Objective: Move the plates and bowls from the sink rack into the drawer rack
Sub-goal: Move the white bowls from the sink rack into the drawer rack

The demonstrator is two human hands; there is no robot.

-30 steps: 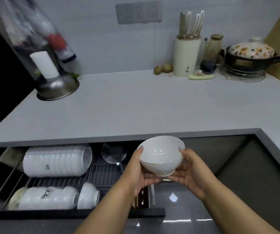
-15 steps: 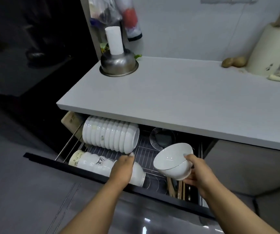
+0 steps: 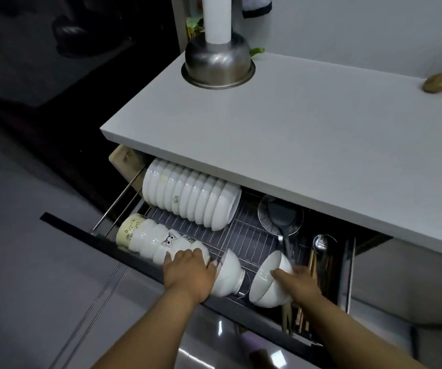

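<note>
Grey counter (image 3: 294,134) overhangs drawer rack (image 3: 244,235); right hand (image 3: 301,282) grips bowl (image 3: 268,280), left hand (image 3: 188,272) seemingly flat

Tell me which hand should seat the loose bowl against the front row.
Right. The right hand already grips the loose bowl above the drawer rack, while the left hand rests on the front row of bowls, steadying it.
</note>
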